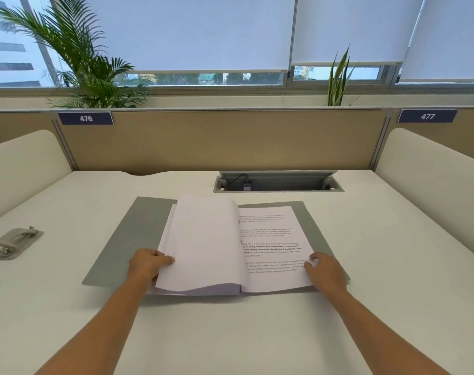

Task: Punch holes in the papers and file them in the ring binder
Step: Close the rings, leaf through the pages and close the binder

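Here, binder (134, 239) spine pointing away, left grip (147, 264) pinching papers (203, 239), right grip (325, 272) pressing flat.

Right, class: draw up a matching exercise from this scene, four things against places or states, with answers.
1 grey metal hole punch
2 open grey ring binder
3 left hand
4 right hand

A grips the blank white sheets
B rests on the printed white page
C sits at the white desk's left
D lies beneath sheets and page

Pairs: 1-C, 2-D, 3-A, 4-B
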A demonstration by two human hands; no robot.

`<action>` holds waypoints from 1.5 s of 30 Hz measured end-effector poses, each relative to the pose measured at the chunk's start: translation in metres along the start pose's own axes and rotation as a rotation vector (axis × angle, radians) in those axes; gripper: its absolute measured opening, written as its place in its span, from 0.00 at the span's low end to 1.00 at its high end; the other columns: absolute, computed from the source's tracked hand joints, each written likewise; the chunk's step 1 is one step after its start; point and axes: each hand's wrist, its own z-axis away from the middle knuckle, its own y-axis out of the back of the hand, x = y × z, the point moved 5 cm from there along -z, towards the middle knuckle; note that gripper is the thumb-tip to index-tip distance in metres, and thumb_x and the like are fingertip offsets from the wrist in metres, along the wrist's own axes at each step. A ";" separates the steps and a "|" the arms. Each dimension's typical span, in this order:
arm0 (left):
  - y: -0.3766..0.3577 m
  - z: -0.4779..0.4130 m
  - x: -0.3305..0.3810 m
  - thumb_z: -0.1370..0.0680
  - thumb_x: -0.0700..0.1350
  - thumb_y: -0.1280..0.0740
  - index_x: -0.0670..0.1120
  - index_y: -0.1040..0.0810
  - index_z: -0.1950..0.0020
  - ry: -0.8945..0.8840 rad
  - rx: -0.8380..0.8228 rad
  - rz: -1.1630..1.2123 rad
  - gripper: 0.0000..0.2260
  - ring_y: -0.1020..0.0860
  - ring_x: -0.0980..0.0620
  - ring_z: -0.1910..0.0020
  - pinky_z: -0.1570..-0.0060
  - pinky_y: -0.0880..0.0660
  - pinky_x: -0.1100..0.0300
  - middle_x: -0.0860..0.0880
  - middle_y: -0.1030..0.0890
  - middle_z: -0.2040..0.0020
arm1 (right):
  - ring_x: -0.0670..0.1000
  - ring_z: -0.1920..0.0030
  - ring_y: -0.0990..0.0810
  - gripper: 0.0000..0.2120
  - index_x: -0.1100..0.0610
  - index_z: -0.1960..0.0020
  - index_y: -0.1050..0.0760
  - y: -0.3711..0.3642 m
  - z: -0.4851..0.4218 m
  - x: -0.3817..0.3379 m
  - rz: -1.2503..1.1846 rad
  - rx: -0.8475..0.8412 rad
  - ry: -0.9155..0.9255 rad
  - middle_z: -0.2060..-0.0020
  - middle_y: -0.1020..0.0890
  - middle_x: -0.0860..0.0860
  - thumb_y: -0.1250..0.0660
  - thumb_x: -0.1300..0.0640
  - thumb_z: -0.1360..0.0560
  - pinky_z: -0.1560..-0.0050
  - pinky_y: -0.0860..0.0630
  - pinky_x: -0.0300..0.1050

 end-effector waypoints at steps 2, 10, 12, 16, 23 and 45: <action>0.003 0.000 -0.003 0.32 0.39 0.26 0.40 0.24 0.67 -0.022 0.032 -0.051 0.08 0.24 0.43 0.64 0.60 0.27 0.55 0.42 0.21 0.64 | 0.57 0.40 0.24 0.15 0.59 0.39 0.26 0.000 0.000 0.000 -0.004 0.001 -0.005 0.39 0.23 0.55 0.37 0.56 0.24 0.44 0.28 0.45; 0.016 -0.002 -0.009 0.30 0.42 0.29 0.41 0.23 0.61 -0.037 0.107 -0.265 0.06 0.23 0.41 0.58 0.60 0.30 0.56 0.42 0.21 0.59 | 0.57 0.41 0.24 0.16 0.60 0.39 0.26 0.002 0.001 0.000 -0.013 -0.002 -0.015 0.41 0.22 0.57 0.37 0.56 0.24 0.45 0.28 0.46; 0.015 -0.002 -0.008 0.30 0.42 0.28 0.42 0.23 0.60 -0.040 0.110 -0.299 0.05 0.23 0.41 0.57 0.59 0.30 0.56 0.42 0.21 0.58 | 0.58 0.42 0.24 0.16 0.60 0.38 0.26 0.003 0.000 0.000 -0.011 -0.006 -0.017 0.41 0.22 0.57 0.37 0.56 0.24 0.46 0.27 0.46; 0.011 0.001 -0.007 0.30 0.41 0.29 0.43 0.24 0.57 -0.035 0.144 -0.356 0.05 0.25 0.42 0.58 0.60 0.31 0.56 0.42 0.21 0.55 | 0.58 0.42 0.24 0.15 0.59 0.39 0.26 0.003 0.000 -0.001 -0.010 -0.012 -0.023 0.42 0.22 0.57 0.37 0.56 0.24 0.46 0.27 0.47; 0.006 -0.002 0.001 0.31 0.38 0.31 0.44 0.26 0.40 -0.091 0.187 -0.445 0.19 0.26 0.39 0.44 0.55 0.30 0.52 0.41 0.26 0.41 | 0.59 0.41 0.25 0.15 0.61 0.38 0.26 0.004 0.000 -0.001 -0.042 0.016 -0.016 0.40 0.22 0.58 0.42 0.63 0.23 0.45 0.29 0.46; -0.062 0.027 0.055 0.27 0.38 0.35 0.42 0.21 0.50 -0.383 0.102 -0.334 0.07 0.23 0.45 0.51 0.56 0.31 0.59 0.45 0.20 0.50 | 0.56 0.41 0.23 0.16 0.59 0.37 0.26 0.014 0.004 -0.024 -0.234 0.046 0.063 0.41 0.21 0.57 0.40 0.65 0.24 0.43 0.29 0.43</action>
